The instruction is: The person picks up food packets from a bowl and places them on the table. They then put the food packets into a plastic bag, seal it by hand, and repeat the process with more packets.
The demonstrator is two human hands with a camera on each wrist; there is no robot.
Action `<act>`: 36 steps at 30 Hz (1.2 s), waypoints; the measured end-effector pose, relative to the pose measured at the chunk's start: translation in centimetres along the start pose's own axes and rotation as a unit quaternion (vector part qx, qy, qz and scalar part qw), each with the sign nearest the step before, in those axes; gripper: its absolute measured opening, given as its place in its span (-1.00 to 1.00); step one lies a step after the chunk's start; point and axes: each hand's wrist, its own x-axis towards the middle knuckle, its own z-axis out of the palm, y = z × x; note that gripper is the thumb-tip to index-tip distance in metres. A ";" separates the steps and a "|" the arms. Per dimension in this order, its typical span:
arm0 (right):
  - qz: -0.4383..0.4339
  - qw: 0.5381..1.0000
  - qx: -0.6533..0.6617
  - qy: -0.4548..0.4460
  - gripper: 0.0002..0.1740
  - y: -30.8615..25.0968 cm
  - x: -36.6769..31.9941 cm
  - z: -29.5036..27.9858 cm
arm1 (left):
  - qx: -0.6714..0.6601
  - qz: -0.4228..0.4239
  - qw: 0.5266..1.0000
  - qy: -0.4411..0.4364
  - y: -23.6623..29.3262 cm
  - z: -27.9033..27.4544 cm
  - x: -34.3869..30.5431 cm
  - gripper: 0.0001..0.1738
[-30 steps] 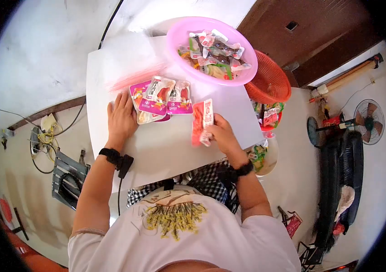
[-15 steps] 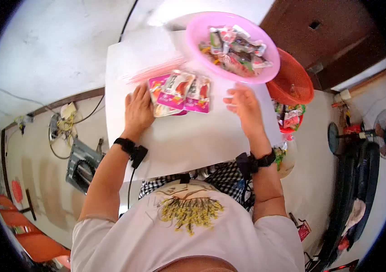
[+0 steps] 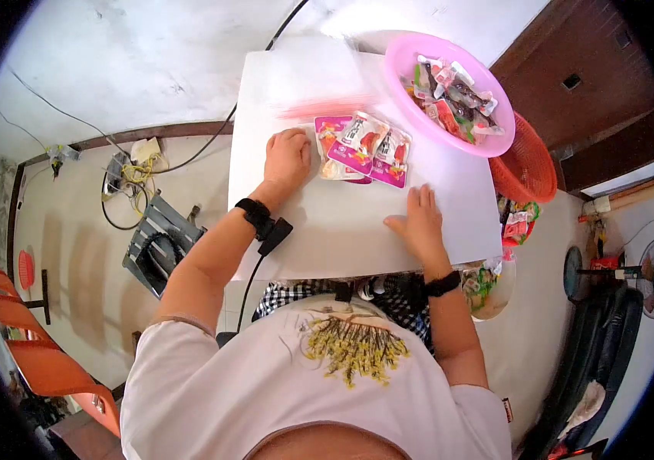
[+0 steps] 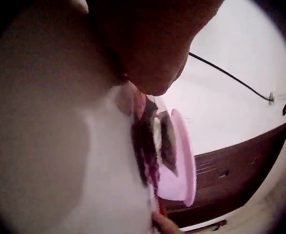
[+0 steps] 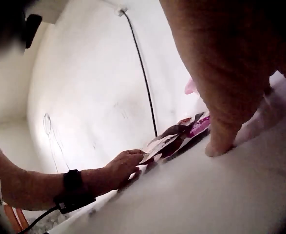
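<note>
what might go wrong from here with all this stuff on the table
The pink basin seems to reach past the table edge, so a bump might tip it and spill its contents. The purple-and-white packets overlap in a loose pile beside the left hand, so a nudge could slide them apart.

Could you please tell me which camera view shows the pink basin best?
The head view: it shows the pink basin from above, with the packets inside. The left wrist view shows its side, partly behind purple pouches; the right wrist view, only a sliver beside the right hand.
</note>
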 end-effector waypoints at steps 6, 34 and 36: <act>-0.007 0.997 0.011 0.079 -0.08 1.2 -0.7 3.5 | 0.029 0.106 0.988 0.109 -0.5 -2.7 6.5 -0.84; -0.099 0.965 0.078 0.228 -0.19 2.4 -1.3 4.9 | 0.020 0.142 0.977 0.160 2.2 -8.9 5.9 -0.94; -0.098 0.931 0.210 0.280 -0.17 2.0 -1.7 4.3 | 0.025 0.177 0.971 0.160 4.1 -10.5 3.6 -0.95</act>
